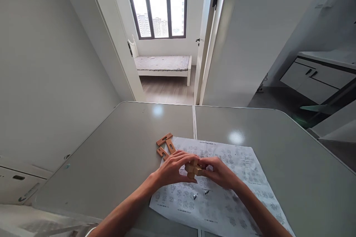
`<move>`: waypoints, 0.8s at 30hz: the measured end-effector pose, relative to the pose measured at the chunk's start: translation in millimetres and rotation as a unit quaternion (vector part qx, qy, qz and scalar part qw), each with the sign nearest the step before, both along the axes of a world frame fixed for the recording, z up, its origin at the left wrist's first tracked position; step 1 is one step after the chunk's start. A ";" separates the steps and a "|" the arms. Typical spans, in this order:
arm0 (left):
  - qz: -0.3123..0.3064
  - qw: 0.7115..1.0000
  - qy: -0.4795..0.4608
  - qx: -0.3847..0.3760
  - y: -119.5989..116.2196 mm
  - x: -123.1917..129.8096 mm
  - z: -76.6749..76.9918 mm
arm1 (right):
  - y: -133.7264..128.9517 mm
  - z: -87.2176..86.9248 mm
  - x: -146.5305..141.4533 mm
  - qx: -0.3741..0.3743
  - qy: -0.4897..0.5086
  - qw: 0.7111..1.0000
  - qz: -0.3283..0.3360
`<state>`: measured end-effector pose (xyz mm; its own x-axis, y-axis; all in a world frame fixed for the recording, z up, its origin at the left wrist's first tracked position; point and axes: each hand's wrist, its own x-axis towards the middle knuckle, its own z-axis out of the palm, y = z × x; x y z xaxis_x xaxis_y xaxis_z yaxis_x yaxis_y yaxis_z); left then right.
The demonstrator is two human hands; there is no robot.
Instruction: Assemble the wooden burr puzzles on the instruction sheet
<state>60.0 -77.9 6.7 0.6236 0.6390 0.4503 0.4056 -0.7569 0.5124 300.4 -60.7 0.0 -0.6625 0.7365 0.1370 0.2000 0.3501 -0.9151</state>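
Between my two hands is a wooden burr puzzle (pixel 191 169), its light brown bars crossing one another, held just above a printed sheet. My left hand (pixel 178 165) curls round its left side, thumb below and fingers over the top. From the right, my right hand (pixel 218 171) pinches a bar end between thumb and fingers. Several loose notched wooden pieces (pixel 164 139) lie beyond my left hand, partly on the sheet's corner. The instruction sheet (pixel 239 200) carries rows of small diagrams. Two small shiny metal-looking bits (pixel 195 196) rest on it, too small to name.
A grey table (pixel 130 133) with a pale centre seam spreads under the sheet. Past its far edge, an open doorway shows a bed (pixel 164 63) below a window (pixel 157 5). A white cabinet (pixel 314 76) stands at the right, and walls flank the table.
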 end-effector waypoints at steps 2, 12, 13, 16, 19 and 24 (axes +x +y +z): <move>-0.002 1.000 0.000 0.003 0.2 -1.2 0.6 | -0.4 -1.3 -0.3 0.008 -0.002 1.000 -0.008; 0.066 0.997 0.000 -0.042 -2.9 1.6 2.7 | -2.8 -9.6 -7.7 0.009 0.018 0.998 -0.053; 0.076 0.996 0.000 -0.053 -3.5 2.0 3.4 | -3.6 -10.6 -9.2 0.020 0.020 0.997 -0.070; 0.088 0.993 -0.008 -0.078 -4.3 2.5 3.3 | -5.5 -13.1 -11.9 0.064 0.020 0.992 -0.105; 0.101 0.991 -0.016 -0.091 -4.3 2.8 0.3 | -6.4 -13.6 -12.2 0.108 0.025 0.986 -0.122; 0.123 0.984 -0.030 -0.125 -4.2 3.8 -3.2 | -6.9 -7.7 -12.1 0.120 0.054 0.982 -0.137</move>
